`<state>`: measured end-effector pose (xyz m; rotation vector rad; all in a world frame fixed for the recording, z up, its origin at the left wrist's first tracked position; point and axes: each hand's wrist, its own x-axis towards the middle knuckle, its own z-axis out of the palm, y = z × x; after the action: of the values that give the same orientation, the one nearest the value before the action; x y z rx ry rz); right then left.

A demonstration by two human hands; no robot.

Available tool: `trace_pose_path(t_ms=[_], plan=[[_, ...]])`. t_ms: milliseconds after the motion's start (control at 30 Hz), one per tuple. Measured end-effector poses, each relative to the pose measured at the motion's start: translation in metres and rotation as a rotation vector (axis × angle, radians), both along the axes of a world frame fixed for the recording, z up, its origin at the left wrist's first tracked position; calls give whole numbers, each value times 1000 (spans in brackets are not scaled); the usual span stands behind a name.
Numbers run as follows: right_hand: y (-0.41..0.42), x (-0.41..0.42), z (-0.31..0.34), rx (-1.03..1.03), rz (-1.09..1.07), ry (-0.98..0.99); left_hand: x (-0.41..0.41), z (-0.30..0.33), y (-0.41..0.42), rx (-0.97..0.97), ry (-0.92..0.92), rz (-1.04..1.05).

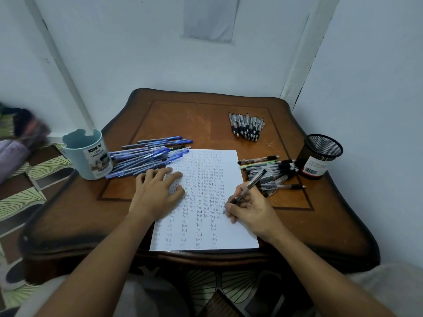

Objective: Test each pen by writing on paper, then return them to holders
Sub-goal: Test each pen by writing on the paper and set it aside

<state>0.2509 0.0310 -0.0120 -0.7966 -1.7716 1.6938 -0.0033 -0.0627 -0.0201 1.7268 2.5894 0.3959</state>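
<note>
While we are looking down at a wooden table (297,225), our right hand (250,210) is pinching a clear black pen (248,187), its tip touching a white paper (231,236) at the table's centre. Rows of the word "Test" are filling the sheet. Our left hand (158,191) is lying flat, fingers spread, pressing the paper. At nine o'clock a pale blue holder (88,156) is reading "DIY Desk Organizer", blue pens (146,157) heaped beside it. At three o'clock black pens (271,173) are lying by a mesh cup (320,155) with a barcode label. At one o'clock more black pens (247,125) are sitting in a neat row.
</note>
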Motion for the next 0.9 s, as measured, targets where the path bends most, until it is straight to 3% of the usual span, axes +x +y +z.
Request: trace_pose_path(t_ms=[200, 900], plan=[[-4, -2, 5, 97, -16, -66, -1, -1, 0, 0, 1, -2], [-3, -1, 6, 76, -7, -79, -2, -2, -1, -3, 6, -3]])
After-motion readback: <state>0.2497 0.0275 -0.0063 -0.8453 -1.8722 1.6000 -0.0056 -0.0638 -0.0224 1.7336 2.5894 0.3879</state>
